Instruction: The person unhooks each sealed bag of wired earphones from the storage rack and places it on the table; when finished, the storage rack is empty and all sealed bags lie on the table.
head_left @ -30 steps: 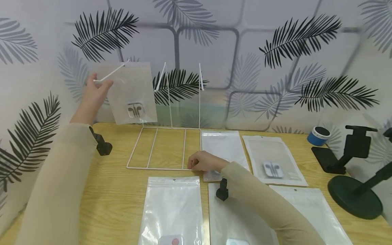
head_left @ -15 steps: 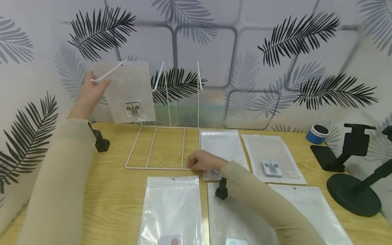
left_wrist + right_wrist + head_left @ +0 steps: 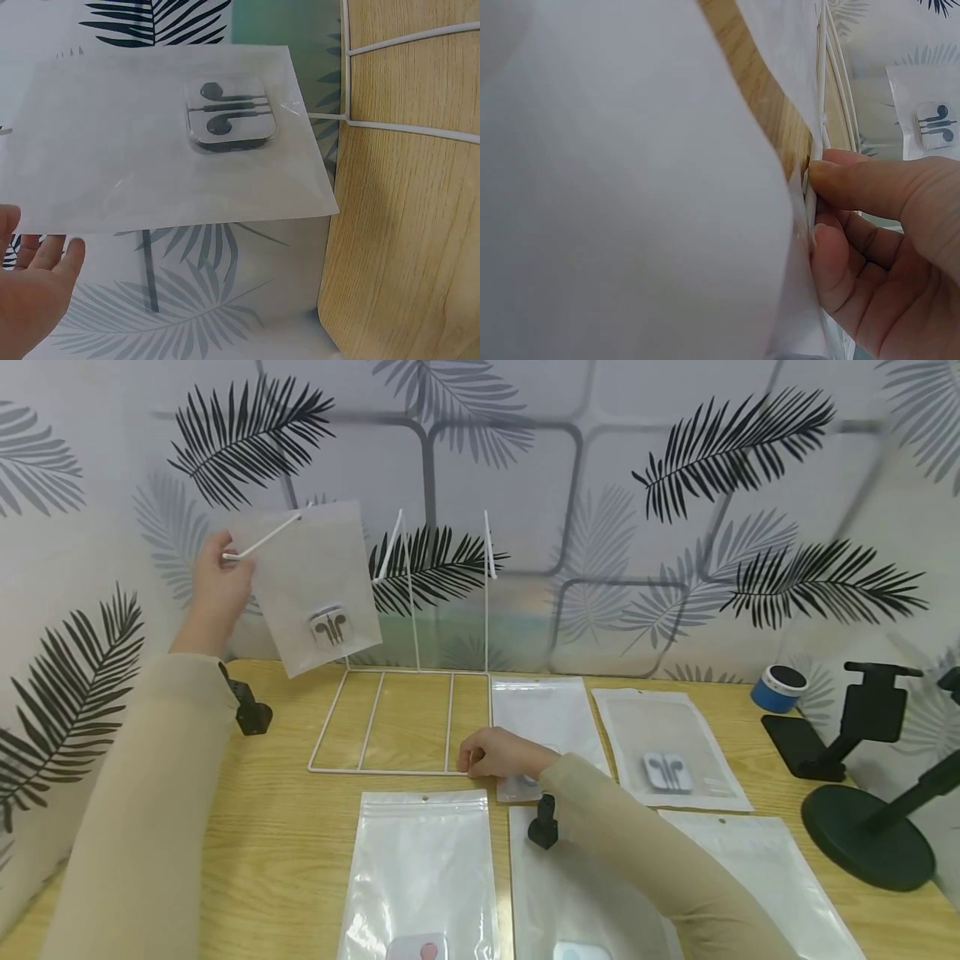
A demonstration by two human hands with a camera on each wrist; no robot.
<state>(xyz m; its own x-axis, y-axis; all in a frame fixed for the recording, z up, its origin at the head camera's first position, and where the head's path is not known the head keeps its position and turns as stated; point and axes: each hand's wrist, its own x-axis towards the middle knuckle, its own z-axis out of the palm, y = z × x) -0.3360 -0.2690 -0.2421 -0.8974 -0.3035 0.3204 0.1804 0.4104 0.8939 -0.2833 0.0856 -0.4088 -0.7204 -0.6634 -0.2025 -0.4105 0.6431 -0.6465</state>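
Observation:
A white wire display rack (image 3: 390, 772) stands on the table, with hooks along its top. From its left hook hangs a translucent bag (image 3: 307, 577) with a boxed pair of earphones (image 3: 330, 627) inside, tilted. My left hand (image 3: 217, 589) is at the front end of that hook, beside the bag's left edge. In the left wrist view its fingertips (image 3: 73, 251) lie right at the bag's edge, and part of the hand is out of frame. My right hand (image 3: 498, 753) pinches the rack's front right corner between thumb and fingers, as the right wrist view shows.
Flat bags lie on the table: one (image 3: 536, 702) under my right hand, one with earphones (image 3: 652, 727) beyond it, and several (image 3: 423, 860) nearer me. At the right are a blue round object (image 3: 778, 693), a black phone (image 3: 801, 747) and a black stand (image 3: 866, 839).
The bag on the left hook has tilted, its lower left corner dropping and its lower right corner rising. My left thumb has drawn back slightly. The right hand keeps its place on the rack.

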